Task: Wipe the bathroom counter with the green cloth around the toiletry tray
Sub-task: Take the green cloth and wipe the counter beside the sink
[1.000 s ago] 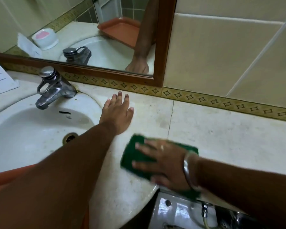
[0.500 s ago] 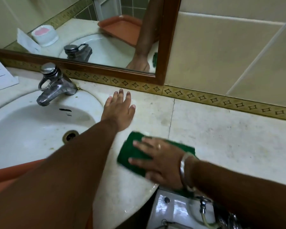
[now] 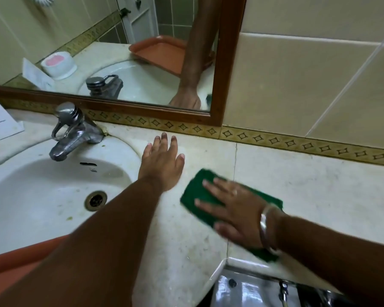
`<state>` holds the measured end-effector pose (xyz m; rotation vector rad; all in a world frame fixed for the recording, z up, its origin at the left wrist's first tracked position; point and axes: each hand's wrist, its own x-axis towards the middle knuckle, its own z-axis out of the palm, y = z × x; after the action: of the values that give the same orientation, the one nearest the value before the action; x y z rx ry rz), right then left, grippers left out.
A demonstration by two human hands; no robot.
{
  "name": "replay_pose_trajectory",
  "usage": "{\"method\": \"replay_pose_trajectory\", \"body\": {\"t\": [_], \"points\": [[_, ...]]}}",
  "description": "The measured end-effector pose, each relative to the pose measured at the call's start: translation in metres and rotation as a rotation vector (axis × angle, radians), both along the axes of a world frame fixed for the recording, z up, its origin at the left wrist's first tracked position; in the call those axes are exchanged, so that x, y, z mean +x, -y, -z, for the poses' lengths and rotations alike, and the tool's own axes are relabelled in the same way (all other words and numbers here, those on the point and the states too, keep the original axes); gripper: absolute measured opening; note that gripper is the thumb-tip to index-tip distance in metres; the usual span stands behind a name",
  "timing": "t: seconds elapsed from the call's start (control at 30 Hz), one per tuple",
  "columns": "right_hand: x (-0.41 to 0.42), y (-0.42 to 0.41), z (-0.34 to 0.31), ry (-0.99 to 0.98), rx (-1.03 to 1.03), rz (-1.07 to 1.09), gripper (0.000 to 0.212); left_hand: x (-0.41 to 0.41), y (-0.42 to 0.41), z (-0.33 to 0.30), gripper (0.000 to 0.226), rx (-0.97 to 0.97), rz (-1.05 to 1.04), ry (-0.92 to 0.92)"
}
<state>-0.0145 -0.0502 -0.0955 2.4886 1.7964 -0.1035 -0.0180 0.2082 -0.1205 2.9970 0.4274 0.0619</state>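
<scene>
Green cloth [image 3: 198, 191] lies flat on the pale counter [image 3: 308, 191], right of the sink [image 3: 42, 196]. The right hand [image 3: 233, 209] sits on top of it, palm down, fingers spread wide and pointing left. It is not gripping; it presses the cloth flat. A silver bracelet [image 3: 264, 224] rings that wrist. Bits of cloth stick out past the fingertips on the left, behind the hand, and under the wrist near the front edge.

The left hand [image 3: 162, 165] lies flat and loose on the counter too, just past the rim of the sink, fingers pointing at the wall. It holds nothing. It is near the cloth, up and to the left, but not touching it.

The orange tray [image 3: 7, 269] peeks out at the bottom left, mostly hidden under the left arm. It also shows in the mirror [image 3: 98, 52], at the front of the sink.

Behind both hands the counter ends at a patterned strip of tile [image 3: 275, 138] and the brown mirror frame. To the right of the cloth there is a wide bare stretch of counter. Close to the right wrist, the front edge of the counter cuts back, with something shiny below it [image 3: 242, 289]. A tap [image 3: 73, 131] stands at the back of the sink, and a white paper card [image 3: 0, 120] rests at the far left.
</scene>
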Motion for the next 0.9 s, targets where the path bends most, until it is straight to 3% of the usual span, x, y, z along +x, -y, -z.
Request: {"method": "replay_pose_trajectory", "body": {"t": [0.07,0.13,0.23,0.33,0.4,0.5,0.6,0.67,0.77,0.9], "points": [[-0.016,0.059,-0.004,-0.046,-0.058,-0.232,0.058,0.001,0.001,-0.001,0.065,-0.005,0.0,-0.001],[0.007,0.121,-0.007,-0.043,-0.091,-0.305,0.057,0.002,0.001,-0.002,0.066,-0.007,0.0,0.001],[0.064,0.131,-0.018,-0.019,-0.123,-0.095,0.06,0.002,0.0,-0.001,0.066,-0.01,-0.001,-0.017],[0.071,0.048,-0.011,-0.024,-0.08,0.232,0.062,0.001,-0.001,-0.003,0.065,-0.003,0.002,-0.025],[0.047,-0.011,-0.005,-0.001,-0.045,0.311,0.064,0.0,-0.001,-0.005,0.063,-0.01,0.007,-0.023],[-0.014,-0.019,0.004,-0.02,0.029,0.039,0.063,0.001,0.001,-0.007,0.061,-0.012,0.007,-0.041],[-0.04,0.09,0.002,-0.077,0.015,-0.222,0.061,0.002,0.002,-0.014,0.06,0.044,-0.021,-0.13],[-0.04,0.186,-0.007,-0.07,-0.006,-0.055,0.06,-0.001,0.009,-0.025,0.061,0.048,-0.093,-0.228],[-0.044,0.311,-0.027,-0.148,-0.042,0.477,0.064,-0.006,0.056,-0.042,0.066,0.1,-0.13,-0.241],[-0.057,0.373,-0.015,-0.205,0.007,0.808,0.063,-0.002,0.182,-0.04,0.072,-0.076,0.326,-0.092]]}}
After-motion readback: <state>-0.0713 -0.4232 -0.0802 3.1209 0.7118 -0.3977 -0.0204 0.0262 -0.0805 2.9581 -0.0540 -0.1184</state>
